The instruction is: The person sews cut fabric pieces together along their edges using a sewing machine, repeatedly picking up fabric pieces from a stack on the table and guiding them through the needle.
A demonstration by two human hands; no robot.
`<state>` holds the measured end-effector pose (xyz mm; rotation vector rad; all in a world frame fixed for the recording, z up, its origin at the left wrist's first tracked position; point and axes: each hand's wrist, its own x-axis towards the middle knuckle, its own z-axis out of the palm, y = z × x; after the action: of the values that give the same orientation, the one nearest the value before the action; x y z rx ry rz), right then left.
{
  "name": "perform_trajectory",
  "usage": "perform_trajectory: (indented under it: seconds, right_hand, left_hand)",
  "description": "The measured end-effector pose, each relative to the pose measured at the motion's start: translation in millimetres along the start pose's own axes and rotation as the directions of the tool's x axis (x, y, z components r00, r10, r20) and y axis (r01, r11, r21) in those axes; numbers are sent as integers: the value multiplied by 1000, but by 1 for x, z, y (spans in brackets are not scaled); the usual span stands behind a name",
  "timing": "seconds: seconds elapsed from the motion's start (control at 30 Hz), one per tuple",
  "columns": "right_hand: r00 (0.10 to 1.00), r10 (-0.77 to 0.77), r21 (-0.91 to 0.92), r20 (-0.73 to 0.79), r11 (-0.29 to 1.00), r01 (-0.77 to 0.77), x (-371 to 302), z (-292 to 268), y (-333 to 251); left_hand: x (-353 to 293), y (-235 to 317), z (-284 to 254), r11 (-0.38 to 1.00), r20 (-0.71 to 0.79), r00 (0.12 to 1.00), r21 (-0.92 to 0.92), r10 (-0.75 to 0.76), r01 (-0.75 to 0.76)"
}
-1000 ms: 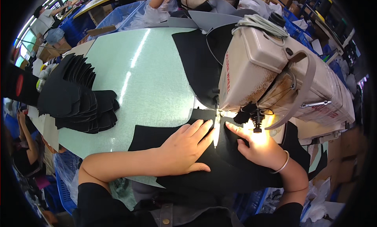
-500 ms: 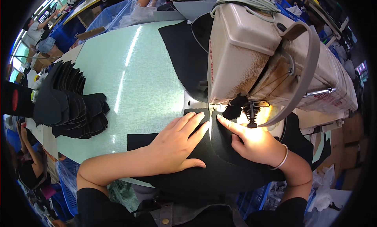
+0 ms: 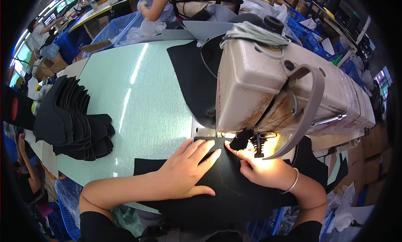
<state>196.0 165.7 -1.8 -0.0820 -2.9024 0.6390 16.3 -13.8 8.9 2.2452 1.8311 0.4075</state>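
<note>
A black sheet material (image 3: 226, 196) lies across the near side of the pale green table (image 3: 146, 95), under the head of a sewing machine (image 3: 247, 83). My left hand (image 3: 182, 173) rests flat on it, fingers spread and pointing toward the needle area. On the right, my right hand (image 3: 268, 171) presses the material with its index finger stretched out beside a seam line; its other fingers are partly hidden in the bright lamp light. The two black edges meet between my hands. The needle itself is hidden behind the machine head.
A stack of curved black cut pieces (image 3: 63, 120) stands at the left. Another black panel (image 3: 188, 74) lies beyond the machine head. Blue crates with plastic bags (image 3: 113, 32) stand past the far edge, where another person's arm (image 3: 157, 7) shows. Cardboard boxes (image 3: 372, 171) are at the right.
The whole scene sits lower in the picture as the view has tilted up. The light gap between the black edges near my fingertips has closed. Both hands keep much the same pose.
</note>
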Motion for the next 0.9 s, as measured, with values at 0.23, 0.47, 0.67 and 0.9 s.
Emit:
perform_trajectory:
  seconds: [0.23, 0.47, 0.67, 0.9]
  right_hand:
    - [994, -81, -87, -77, 993, 74, 9, -8, 11]
    - [999, -44, -117, 11, 992, 45, 20, -21, 1]
    - [998, -68, -175, 17, 982, 70, 17, -22, 4]
    - [998, -70, -183, 3, 981, 70, 13, -17, 9]
  left_hand:
    - [8, -13, 3, 1000, -113, 993, 20, 16, -13]
    - [9, -17, 4, 1000, -125, 992, 4, 11, -10]
    - [11, -20, 1, 1000, -32, 999, 3, -19, 19]
    - [12, -20, 2, 1000, -59, 998, -2, -14, 14]
